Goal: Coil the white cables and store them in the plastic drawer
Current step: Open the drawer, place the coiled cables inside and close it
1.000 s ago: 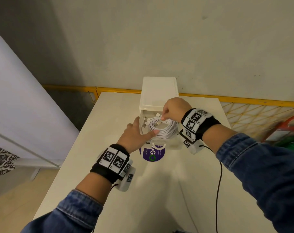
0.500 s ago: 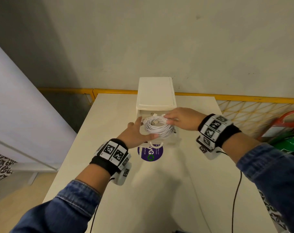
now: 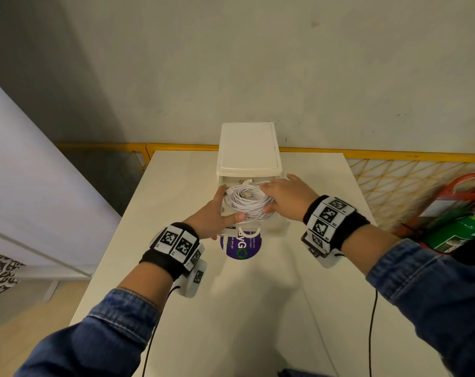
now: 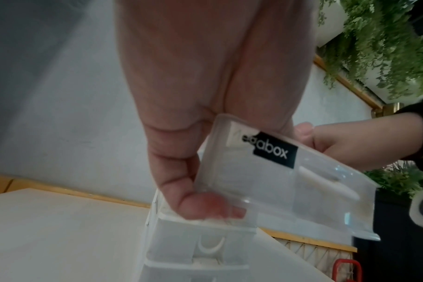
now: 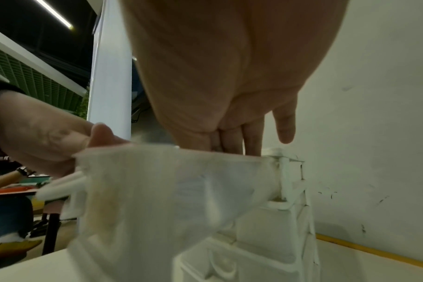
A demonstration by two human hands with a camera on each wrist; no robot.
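While held (both hands (image 3: pixel 214 216)): drawer (image 4: pixel 266 171)

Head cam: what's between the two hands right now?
The coil of white cables in the open clear drawer. Left hand grips the drawer's front left corner; right hand rests on the coil's right side. Clearest in the head view.

In the right wrist view the clear drawer (image 5: pixel 169 200) is smeared by blur, so the white cables (image 3: pixel 248 201) inside cannot be made out there. The right hand (image 3: pixel 286 198) covers the coil's 3 o'clock side in the head view, hiding how its fingers lie. The left hand (image 4: pixel 193 133) fills the left wrist view, its fingertips hidden behind the drawer front at 5 o'clock.
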